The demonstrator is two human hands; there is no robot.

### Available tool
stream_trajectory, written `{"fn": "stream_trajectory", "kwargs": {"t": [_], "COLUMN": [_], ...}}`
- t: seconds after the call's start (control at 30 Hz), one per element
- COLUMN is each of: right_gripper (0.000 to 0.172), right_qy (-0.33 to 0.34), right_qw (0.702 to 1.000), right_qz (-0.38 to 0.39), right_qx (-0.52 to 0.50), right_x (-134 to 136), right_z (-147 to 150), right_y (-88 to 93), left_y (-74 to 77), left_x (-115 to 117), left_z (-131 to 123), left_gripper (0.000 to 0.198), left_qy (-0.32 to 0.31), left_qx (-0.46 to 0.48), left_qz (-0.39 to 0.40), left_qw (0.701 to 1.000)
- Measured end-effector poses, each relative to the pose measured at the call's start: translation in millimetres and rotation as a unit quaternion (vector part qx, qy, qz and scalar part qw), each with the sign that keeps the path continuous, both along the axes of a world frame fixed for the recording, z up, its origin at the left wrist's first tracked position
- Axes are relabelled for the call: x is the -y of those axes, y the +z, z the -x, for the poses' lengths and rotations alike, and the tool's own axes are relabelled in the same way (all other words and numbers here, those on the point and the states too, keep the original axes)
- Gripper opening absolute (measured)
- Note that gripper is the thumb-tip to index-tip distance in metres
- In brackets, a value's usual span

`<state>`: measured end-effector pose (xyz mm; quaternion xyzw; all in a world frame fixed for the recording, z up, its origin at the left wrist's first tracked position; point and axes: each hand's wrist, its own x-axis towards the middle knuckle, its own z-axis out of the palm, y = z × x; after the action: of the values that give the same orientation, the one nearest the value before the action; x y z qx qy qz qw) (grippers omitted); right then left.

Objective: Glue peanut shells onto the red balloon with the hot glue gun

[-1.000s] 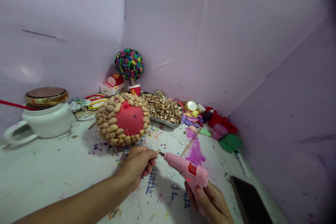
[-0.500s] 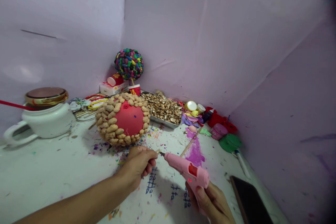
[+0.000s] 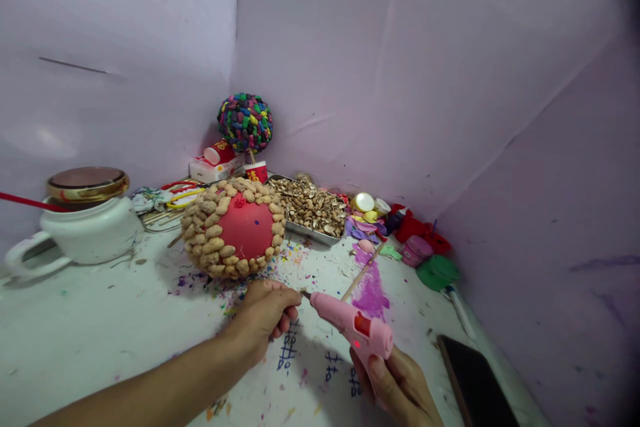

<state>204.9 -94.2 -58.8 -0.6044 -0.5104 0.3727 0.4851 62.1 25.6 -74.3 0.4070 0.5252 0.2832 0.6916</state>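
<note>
The right hand [image 3: 400,383] is closed round the handle of the glue gun [image 3: 350,327], front-right of the shell-covered ball [image 3: 245,227]. Gun's long axis points toward the ball. Its nozzle meets the left hand [image 3: 263,313], which is nearer the ball, fingers pinched shut, contents not discernible.

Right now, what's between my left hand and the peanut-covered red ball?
In the head view, only a narrow strip of bare, paint-flecked table separates left hand from ball.

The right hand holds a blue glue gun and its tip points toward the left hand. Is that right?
No. The glue gun is pink, not blue; the head view shows it. The right hand holds it, its tip pointing toward the left hand.
</note>
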Motion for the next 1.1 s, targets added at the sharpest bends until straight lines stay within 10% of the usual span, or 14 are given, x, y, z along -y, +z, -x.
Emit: {"fn": "stream_trajectory", "kwargs": {"t": [0.8,1.1], "right_gripper": [0.044,0.041], "right_qy": [-0.049,-0.225], "right_qw": [0.999,0.959], "right_qz": [0.003,0.022], "right_qx": [-0.006,-0.169], "right_x": [3,-11], "right_z": [-4,-37], "right_y": [-2.5,-14.7], "left_y": [0.8,0.9], "left_x": [-2,-1], "left_z": [0,1], "left_gripper": [0.018,0.02], "left_qy": [0.003,0.011], "left_qx": [-0.001,0.012], "left_qz": [0.006,0.003], "left_qw": [1.0,1.0]}}
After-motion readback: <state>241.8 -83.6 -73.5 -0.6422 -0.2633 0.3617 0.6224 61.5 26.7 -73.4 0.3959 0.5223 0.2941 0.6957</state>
